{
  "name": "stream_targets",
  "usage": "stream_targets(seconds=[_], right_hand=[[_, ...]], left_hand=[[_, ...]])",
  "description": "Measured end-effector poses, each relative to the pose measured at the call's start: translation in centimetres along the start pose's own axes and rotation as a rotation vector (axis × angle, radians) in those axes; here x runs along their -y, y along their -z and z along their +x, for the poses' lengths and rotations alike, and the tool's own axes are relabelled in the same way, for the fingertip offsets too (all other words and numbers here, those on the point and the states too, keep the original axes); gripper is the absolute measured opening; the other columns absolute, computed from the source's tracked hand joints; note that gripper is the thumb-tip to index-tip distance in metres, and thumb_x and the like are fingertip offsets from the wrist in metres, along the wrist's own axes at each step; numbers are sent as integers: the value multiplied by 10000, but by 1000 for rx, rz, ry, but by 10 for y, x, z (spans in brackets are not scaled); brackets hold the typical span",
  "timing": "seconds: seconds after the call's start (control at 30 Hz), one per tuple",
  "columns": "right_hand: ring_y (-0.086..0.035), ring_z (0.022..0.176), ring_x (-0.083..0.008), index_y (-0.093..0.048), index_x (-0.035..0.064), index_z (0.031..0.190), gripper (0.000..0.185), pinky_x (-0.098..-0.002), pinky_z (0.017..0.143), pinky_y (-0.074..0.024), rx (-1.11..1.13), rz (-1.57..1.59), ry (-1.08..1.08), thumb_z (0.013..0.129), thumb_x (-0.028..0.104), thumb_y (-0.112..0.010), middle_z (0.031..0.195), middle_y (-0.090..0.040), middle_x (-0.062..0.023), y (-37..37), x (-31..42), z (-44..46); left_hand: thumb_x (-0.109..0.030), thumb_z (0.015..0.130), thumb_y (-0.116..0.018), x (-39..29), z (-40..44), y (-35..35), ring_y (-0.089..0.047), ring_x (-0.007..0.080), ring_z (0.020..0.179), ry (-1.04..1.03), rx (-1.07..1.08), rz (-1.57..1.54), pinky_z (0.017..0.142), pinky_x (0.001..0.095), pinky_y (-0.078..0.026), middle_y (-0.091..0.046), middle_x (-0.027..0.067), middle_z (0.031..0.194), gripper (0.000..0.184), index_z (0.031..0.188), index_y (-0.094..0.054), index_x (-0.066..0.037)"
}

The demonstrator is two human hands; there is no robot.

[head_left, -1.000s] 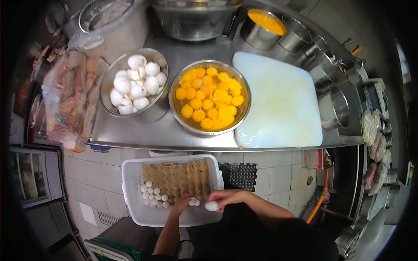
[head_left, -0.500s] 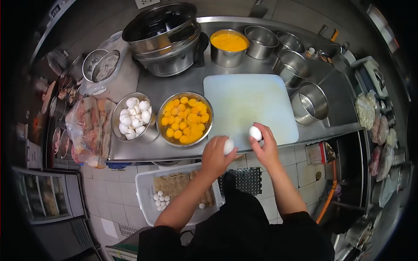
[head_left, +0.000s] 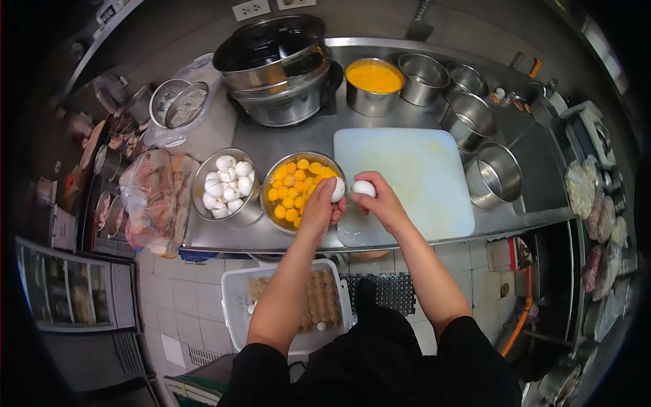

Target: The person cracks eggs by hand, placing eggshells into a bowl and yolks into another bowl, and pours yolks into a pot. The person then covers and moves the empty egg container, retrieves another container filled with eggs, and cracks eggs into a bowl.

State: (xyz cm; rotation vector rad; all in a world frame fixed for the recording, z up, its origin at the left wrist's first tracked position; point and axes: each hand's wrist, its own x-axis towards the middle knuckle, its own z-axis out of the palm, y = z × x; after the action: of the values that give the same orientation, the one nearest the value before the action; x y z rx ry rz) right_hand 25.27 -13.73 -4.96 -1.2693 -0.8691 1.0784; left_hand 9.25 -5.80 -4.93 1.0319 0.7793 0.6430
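My left hand (head_left: 319,214) is closed around a white egg (head_left: 338,190), over the right rim of a steel bowl (head_left: 264,178) full of raw yolks (head_left: 290,182) and egg white. Close beside it, my right hand (head_left: 385,203) grips a second white egg (head_left: 364,188) above the left edge of a white cutting board (head_left: 413,176). A small gap separates the two eggs. Further left stands another steel bowl (head_left: 197,178), heaped with white eggs or shells (head_left: 227,184); I cannot tell which.
Behind the board are a steel pot of yellow egg liquid (head_left: 374,80) and several steel pots, one a tall pot (head_left: 494,178). A large pan (head_left: 271,88) stands at the back. Bagged meat (head_left: 149,203) lies left. Below, a plastic bin (head_left: 234,305) holds egg trays (head_left: 319,298).
Both hands have moved up and to the left with their eggs, from the counter's front edge to the yolk bowl's right side. The eggs are now closer together. The view has shifted slightly.
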Motion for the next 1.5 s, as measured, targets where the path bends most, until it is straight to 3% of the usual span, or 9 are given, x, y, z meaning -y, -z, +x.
stream_targets(seconds=[0.4, 0.57, 0.73, 0.9, 1.0, 1.17, 1.27, 1.33, 1.5], right_hand=[[-640, 972, -309, -720, 166, 1140, 361, -383, 852, -528, 107, -744, 493, 779, 160, -714, 1048, -632, -113, -56, 11, 50], [-626, 1001, -311, -701, 155, 1159, 380, -386, 846, -529, 9, -944, 799, 781, 166, -737, 1070, -616, -100, -62, 24, 51], [-657, 830, -233, -606, 70, 1223, 397, -342, 716, -549, -2, -590, 358, 911, 293, -710, 972, -649, -105, -58, 15, 51], [-594, 675, -106, -609, 59, 1151, 392, -243, 552, -499, 186, 66, -241, 992, 418, -596, 886, -641, -55, -56, 4, 59], [-530, 603, -73, -608, 62, 1111, 421, -214, 488, -444, 253, 161, -339, 1015, 465, -534, 831, -627, -29, -65, 3, 62], [-445, 532, -60, -621, 65, 1064, 502, -222, 438, -365, 335, 76, -310, 1024, 538, -459, 759, -606, -12, -84, 1, 69], [-541, 598, -131, -636, 40, 1031, 550, -290, 515, -447, 314, -136, -273, 1016, 559, -454, 790, -649, -64, -85, 7, 70], [-659, 775, -280, -645, 21, 1033, 544, -393, 685, -515, 245, -493, 233, 1006, 536, -473, 892, -698, -150, -86, 7, 73], [-639, 1007, -419, -632, 29, 1134, 509, -461, 859, -497, 220, -903, 274, 1000, 496, -479, 1042, -695, -217, -90, 43, 66]], left_hand=[[-406, 1010, -544, -48, -15, 60, -394, 61, 459, 135, 116, 129, 400, 214, -292, -499, -1, 670, 390, 1248, -563, -98], [-452, 940, -634, -72, -21, 53, -651, 184, 729, -133, -125, 646, 615, 293, -522, -678, 95, 973, 499, 1275, -588, -86], [-444, 893, -677, -106, -26, 101, -645, 383, 1076, -294, -498, 1052, 921, 425, -500, -647, 215, 1224, 540, 1268, -595, -64], [-390, 852, -734, -106, -33, 162, -628, 379, 1107, -505, -867, 1756, 951, 429, -486, -643, 214, 1239, 564, 1289, -598, -60], [-340, 843, -758, -98, -24, 135, -655, 304, 996, -656, -491, 1396, 870, 390, -512, -654, 175, 1187, 576, 1319, -589, -62], [-216, 844, -756, -75, -15, 74, -530, 93, 728, -296, 104, 913, 674, 252, -466, -621, 27, 867, 522, 1315, -594, -58], [-171, 837, -740, -69, -8, 75, -528, 93, 707, -333, 45, 896, 674, 249, -463, -611, 5, 811, 505, 1307, -596, -55], [-153, 831, -730, -67, -7, 79, -527, 92, 707, -338, 57, 887, 675, 247, -463, -612, 7, 816, 502, 1304, -594, -51], [-109, 811, -717, -71, -11, 80, -524, 88, 718, -399, 11, 892, 689, 237, -463, -606, -2, 838, 495, 1288, -594, -61]])
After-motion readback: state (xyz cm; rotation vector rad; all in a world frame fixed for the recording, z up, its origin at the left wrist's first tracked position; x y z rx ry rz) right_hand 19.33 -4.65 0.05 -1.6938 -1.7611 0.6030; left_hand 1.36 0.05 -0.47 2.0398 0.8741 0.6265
